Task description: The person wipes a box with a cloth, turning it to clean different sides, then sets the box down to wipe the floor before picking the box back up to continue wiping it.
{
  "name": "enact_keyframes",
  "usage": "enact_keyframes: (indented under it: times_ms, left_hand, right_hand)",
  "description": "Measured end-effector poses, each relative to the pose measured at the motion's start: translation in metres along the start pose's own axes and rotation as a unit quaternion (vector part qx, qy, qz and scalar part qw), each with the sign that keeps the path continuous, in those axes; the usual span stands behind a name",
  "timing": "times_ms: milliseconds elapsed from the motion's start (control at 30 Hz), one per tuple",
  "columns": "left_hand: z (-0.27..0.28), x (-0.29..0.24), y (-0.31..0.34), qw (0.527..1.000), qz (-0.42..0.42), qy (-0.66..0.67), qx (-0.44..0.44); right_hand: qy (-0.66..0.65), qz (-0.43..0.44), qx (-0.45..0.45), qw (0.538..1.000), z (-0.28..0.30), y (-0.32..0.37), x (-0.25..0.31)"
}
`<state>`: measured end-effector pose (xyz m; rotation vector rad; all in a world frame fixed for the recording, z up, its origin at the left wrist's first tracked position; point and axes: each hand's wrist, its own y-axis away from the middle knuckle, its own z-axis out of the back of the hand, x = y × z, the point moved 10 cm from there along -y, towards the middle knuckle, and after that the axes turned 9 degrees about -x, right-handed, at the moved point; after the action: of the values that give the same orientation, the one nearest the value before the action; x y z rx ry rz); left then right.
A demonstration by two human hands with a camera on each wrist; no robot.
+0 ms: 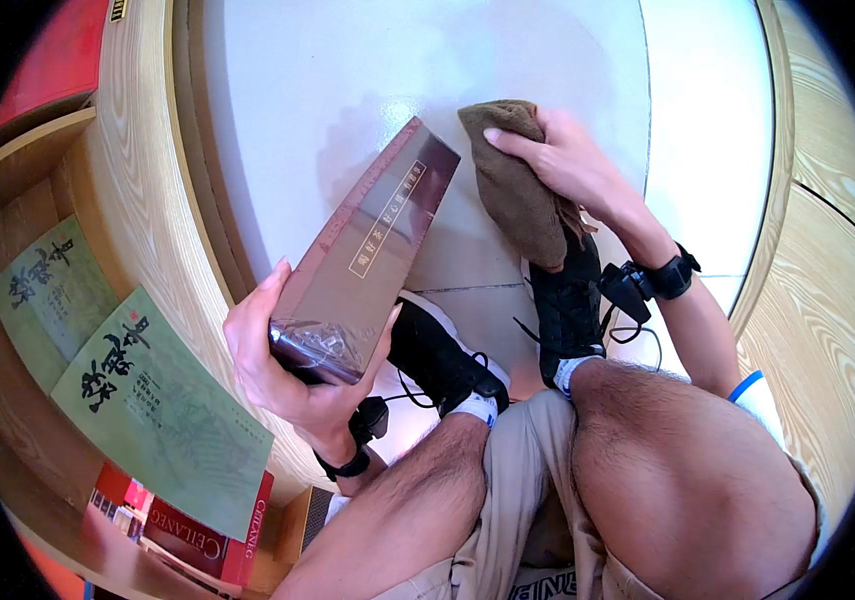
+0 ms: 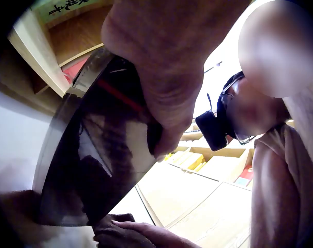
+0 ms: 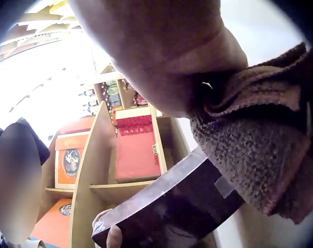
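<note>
A long brown box [image 1: 367, 240] in glossy clear wrap, with a gold-framed line of characters, is gripped at its near end by my left hand [image 1: 277, 370]. It tilts up and away over the floor. My right hand [image 1: 587, 170] holds a folded brown cloth [image 1: 517, 190], thumb on top, just right of the box's far end. In the left wrist view the dark shiny side of the box [image 2: 110, 139] fills the middle. The right wrist view shows the cloth's rough pile [image 3: 249, 144] hanging close over the box [image 3: 166, 206].
At the left a wooden shelf [image 1: 187, 250] holds green printed bags [image 1: 157, 400] and a red box [image 1: 187, 530]. Black shoes [image 1: 567, 300] stand on the pale tile floor [image 1: 297, 60] below the hands. Wooden cabinetry [image 1: 827, 270] runs along the right.
</note>
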<state>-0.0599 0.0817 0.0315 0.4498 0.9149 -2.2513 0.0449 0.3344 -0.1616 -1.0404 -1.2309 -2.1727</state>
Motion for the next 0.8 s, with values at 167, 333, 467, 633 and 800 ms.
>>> enact_keyframes:
  times_ms: [167, 333, 467, 633, 800]
  left_hand:
    - [0.000, -0.001, -0.001, 1.000, 0.003, 0.007, -0.008]
    - [-0.002, -0.001, -0.005, 0.999, 0.022, -0.014, 0.033]
    - [0.000, 0.002, 0.003, 1.000, 0.019, -0.007, 0.019]
    - [-0.001, 0.004, 0.004, 0.999, 0.029, -0.002, 0.027]
    - [0.000, -0.001, -0.001, 1.000, -0.006, -0.008, 0.007]
  right_hand:
    - [-0.005, -0.014, 0.055, 0.998, -0.025, -0.003, -0.005]
    - [-0.028, 0.017, 0.089, 0.995, -0.037, -0.001, -0.002]
    - [-0.030, 0.024, 0.084, 0.996, -0.033, 0.007, 0.008]
    - [0.002, 0.028, 0.069, 0.997, -0.028, 0.012, 0.006]
    - [0.029, 0.051, 0.067, 0.996, -0.024, 0.017, 0.016]
